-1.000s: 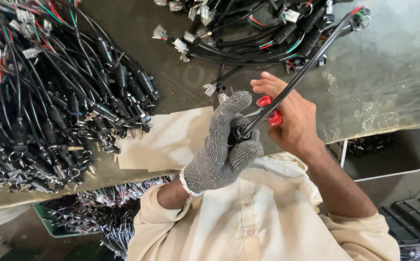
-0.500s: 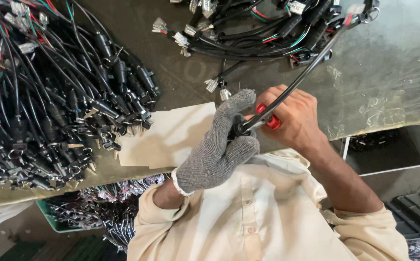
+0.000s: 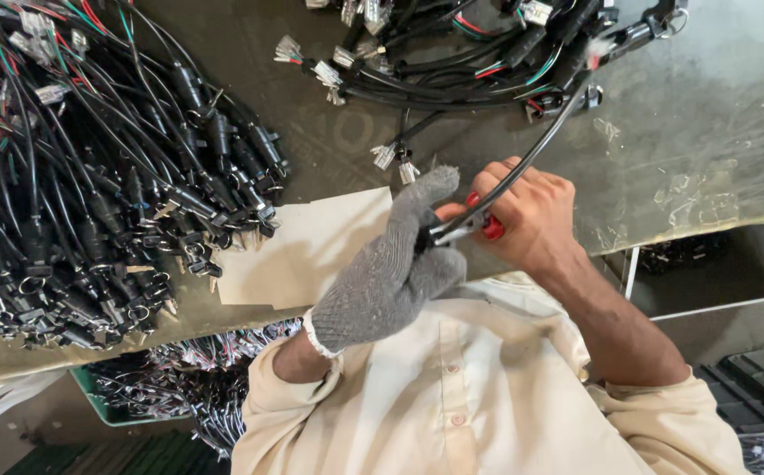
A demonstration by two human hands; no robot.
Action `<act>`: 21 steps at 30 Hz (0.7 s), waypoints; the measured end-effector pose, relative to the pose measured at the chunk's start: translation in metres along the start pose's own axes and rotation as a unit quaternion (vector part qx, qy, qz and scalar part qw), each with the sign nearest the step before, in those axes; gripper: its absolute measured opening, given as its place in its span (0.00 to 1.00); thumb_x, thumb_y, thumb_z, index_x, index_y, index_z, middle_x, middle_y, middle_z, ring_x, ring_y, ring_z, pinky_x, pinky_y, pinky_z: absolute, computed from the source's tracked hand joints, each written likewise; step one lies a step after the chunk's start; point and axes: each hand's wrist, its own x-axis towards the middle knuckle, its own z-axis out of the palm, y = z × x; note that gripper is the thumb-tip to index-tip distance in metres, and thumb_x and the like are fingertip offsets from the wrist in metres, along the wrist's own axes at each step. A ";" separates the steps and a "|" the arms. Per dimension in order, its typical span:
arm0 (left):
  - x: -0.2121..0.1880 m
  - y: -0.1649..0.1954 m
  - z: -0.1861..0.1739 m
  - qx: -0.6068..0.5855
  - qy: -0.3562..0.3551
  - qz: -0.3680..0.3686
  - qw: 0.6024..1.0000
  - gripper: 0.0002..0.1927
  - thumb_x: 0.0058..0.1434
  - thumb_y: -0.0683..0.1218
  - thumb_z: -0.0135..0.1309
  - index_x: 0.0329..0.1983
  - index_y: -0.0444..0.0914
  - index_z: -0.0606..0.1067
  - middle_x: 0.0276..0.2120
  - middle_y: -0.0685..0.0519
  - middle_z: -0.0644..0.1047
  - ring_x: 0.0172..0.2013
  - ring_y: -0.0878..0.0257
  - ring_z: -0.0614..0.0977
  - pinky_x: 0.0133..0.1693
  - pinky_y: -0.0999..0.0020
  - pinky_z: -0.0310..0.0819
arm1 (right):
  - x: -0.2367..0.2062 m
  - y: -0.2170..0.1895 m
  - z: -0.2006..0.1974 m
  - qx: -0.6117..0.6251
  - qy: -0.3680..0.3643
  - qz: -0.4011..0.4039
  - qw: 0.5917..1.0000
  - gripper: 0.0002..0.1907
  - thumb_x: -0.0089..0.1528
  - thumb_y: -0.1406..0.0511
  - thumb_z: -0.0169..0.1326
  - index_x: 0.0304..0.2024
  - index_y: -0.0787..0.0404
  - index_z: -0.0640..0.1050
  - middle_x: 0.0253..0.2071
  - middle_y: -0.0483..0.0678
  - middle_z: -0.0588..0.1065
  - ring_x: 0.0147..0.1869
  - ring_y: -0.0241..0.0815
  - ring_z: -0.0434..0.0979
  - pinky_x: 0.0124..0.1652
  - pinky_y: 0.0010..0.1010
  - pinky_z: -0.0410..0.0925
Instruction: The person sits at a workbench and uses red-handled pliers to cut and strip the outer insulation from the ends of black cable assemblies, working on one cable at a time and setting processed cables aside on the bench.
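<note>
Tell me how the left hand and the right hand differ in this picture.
The left hand wears a grey knitted glove; the right hand is bare. The left hand closes round the end of the black cable; the right hand grips a red-handled metal cutter. Both meet over the worn dark worktable edge, above the beige paper sheet.

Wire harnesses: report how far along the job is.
Done, it seems: the big pile of black harnesses at one side. In hand: the gloved left hand grips a black cable while the bare right hand works a red-handled tool. Left: the tangled harnesses beyond.
</note>
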 end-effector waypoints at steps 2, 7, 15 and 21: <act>-0.001 0.001 -0.001 -0.007 -0.013 -0.022 1.000 0.38 0.69 0.46 0.59 0.77 0.37 0.55 0.54 0.47 0.77 0.45 0.57 0.82 0.51 0.65 0.78 | 0.000 0.002 -0.001 0.037 -0.007 0.004 0.999 0.24 0.56 0.53 0.71 0.27 0.58 0.70 0.28 0.45 0.70 0.33 0.48 0.75 0.31 0.39 0.66; -0.002 -0.009 0.009 0.093 0.080 0.026 0.992 0.39 0.69 0.46 0.62 0.77 0.36 0.56 0.59 0.46 0.77 0.52 0.55 0.84 0.57 0.64 0.78 | -0.001 -0.003 -0.010 0.132 -0.048 0.027 0.990 0.21 0.45 0.68 0.64 0.41 0.59 0.76 0.39 0.49 0.75 0.43 0.53 0.76 0.39 0.41 0.70; -0.006 -0.026 0.027 0.168 0.154 0.057 0.972 0.37 0.65 0.44 0.66 0.73 0.36 0.62 0.59 0.42 0.76 0.54 0.48 0.81 0.55 0.60 0.76 | -0.009 -0.010 -0.002 0.128 -0.046 0.055 0.989 0.23 0.45 0.67 0.65 0.42 0.58 0.73 0.39 0.47 0.73 0.43 0.52 0.75 0.36 0.41 0.68; 0.000 -0.023 0.036 0.327 0.163 0.069 0.928 0.41 0.65 0.43 0.64 0.76 0.35 0.56 0.52 0.46 0.78 0.45 0.49 0.79 0.48 0.54 0.73 | -0.018 -0.013 -0.005 0.061 -0.046 0.097 0.992 0.19 0.46 0.68 0.64 0.39 0.58 0.73 0.33 0.46 0.72 0.37 0.50 0.75 0.32 0.42 0.66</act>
